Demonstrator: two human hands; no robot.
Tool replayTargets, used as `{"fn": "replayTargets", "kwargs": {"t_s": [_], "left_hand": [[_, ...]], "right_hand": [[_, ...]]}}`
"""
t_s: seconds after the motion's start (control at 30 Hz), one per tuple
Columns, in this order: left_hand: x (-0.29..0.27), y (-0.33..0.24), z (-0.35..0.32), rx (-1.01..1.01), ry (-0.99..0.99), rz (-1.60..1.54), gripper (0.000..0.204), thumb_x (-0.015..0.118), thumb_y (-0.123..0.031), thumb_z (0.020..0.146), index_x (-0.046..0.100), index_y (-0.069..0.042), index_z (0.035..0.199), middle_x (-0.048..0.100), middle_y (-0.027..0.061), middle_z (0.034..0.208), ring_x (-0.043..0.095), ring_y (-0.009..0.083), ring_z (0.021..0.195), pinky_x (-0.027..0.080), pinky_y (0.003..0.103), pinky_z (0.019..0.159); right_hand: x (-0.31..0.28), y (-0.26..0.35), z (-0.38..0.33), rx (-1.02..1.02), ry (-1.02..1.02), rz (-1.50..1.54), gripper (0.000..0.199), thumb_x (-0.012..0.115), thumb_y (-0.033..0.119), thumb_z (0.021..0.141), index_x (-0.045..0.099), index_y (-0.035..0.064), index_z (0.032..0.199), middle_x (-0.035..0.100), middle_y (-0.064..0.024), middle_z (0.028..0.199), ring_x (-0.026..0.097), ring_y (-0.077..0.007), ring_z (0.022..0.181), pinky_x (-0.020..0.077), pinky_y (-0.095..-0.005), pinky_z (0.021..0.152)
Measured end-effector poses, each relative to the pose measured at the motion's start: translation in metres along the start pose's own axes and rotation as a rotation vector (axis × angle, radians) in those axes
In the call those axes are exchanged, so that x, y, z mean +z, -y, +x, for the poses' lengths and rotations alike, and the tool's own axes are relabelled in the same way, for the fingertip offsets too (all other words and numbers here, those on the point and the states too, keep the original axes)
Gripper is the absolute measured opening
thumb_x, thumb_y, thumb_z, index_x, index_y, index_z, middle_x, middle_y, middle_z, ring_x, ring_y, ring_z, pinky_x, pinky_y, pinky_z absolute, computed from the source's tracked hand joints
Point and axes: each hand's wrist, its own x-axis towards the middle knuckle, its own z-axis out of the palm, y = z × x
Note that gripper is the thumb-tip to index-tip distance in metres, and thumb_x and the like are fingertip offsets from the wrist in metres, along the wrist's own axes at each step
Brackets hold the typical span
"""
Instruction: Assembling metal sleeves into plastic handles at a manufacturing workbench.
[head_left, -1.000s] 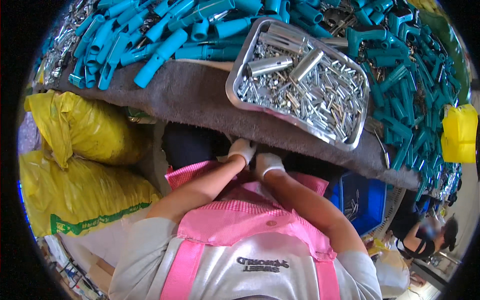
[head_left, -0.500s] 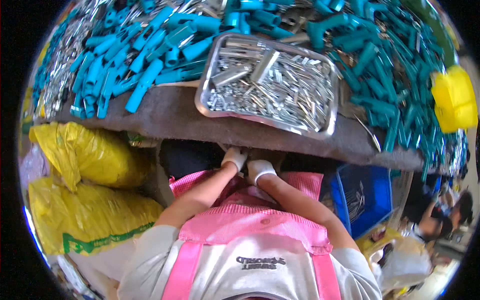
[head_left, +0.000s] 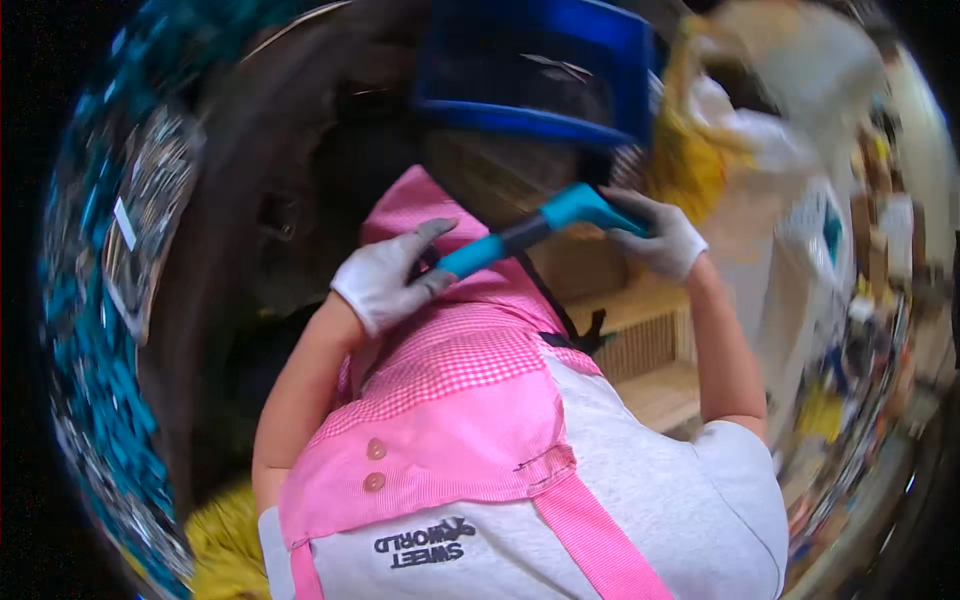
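Nearest the camera lay the person's pink gingham apron (head_left: 450, 400) with its two buttons, over a grey shirt. Just above it, the left hand (head_left: 385, 283), in a grey work glove, had its fingers curled shut round the lower end of a teal handle (head_left: 520, 235) with a dark middle section, thumb raised along the top. The right hand (head_left: 660, 235), gloved alike, gripped the bent upper end of the same handle, fingers closed about it, so the piece spanned slantwise between both hands above the lap. Beyond the hands stood a blue plastic crate (head_left: 535, 70), its rim facing the person, with a yellow sack (head_left: 690, 150) just beside it on the right. Curving away at far left ran the dark table edge (head_left: 215, 260), a metal tray (head_left: 145, 215) bearing a small white label, and heaps of teal parts (head_left: 85, 370), blurred.
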Motion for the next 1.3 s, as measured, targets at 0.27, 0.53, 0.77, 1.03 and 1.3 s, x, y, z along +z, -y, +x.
{"fn": "replayTargets", "kwargs": {"t_s": [0.27,0.53,0.77,1.03,1.3], "left_hand": [[0.033,0.014,0.071,0.228,-0.07,0.309,0.031,0.055,-0.023,0.085,0.06,-0.004,0.109,0.062,0.0176,0.106,0.058,0.0332,0.1,0.046,0.038,0.087],[0.032,0.016,0.092,0.064,-0.119,-0.02,0.026,0.052,-0.014,0.091,0.057,-0.002,0.115,0.061,0.0065,0.1,0.056,0.0151,0.092,0.044,0.026,0.084],[-0.04,0.061,0.045,-0.34,-0.988,-1.582,0.075,0.039,-0.058,0.087,0.03,-0.005,0.139,0.035,0.0137,0.143,0.028,0.0285,0.134,0.025,0.041,0.11],[-0.101,0.17,0.028,-0.405,-1.341,-1.498,0.071,0.043,-0.059,0.083,0.034,-0.014,0.138,0.036,0.0065,0.143,0.03,0.0271,0.133,0.025,0.046,0.108],[-0.092,0.18,0.005,-0.46,-1.534,-1.173,0.065,0.047,-0.055,0.079,0.041,-0.023,0.135,0.037,0.0007,0.143,0.034,0.0262,0.129,0.027,0.054,0.104]], "right_hand": [[0.052,-0.27,-0.332,1.306,-0.197,0.608,0.029,0.056,0.04,0.086,0.057,0.0123,0.078,0.058,-0.0011,0.067,0.045,-0.0063,0.042,0.0325,-0.0206,0.035],[0.25,-0.398,-0.372,1.23,-0.761,1.95,0.035,0.051,0.04,0.091,0.046,0.0056,0.093,0.051,-0.0081,0.067,0.042,-0.0116,0.042,0.0274,-0.0199,0.031],[0.274,-0.451,-0.263,1.753,-0.932,1.532,0.027,0.059,0.027,0.088,0.052,0.0027,0.098,0.053,-0.0138,0.082,0.044,-0.0198,0.044,0.0448,-0.0304,0.041],[0.336,-0.545,-0.273,1.738,-0.054,0.66,0.03,0.065,0.035,0.083,0.059,0.0079,0.094,0.056,-0.0176,0.09,0.056,-0.0288,0.074,0.0496,-0.0426,0.061],[0.416,-0.522,-0.264,1.259,0.06,0.892,0.071,0.051,0.049,0.089,0.022,0.019,0.146,0.026,-0.0064,0.148,0.036,-0.0241,0.128,0.042,-0.0406,0.092]]}}
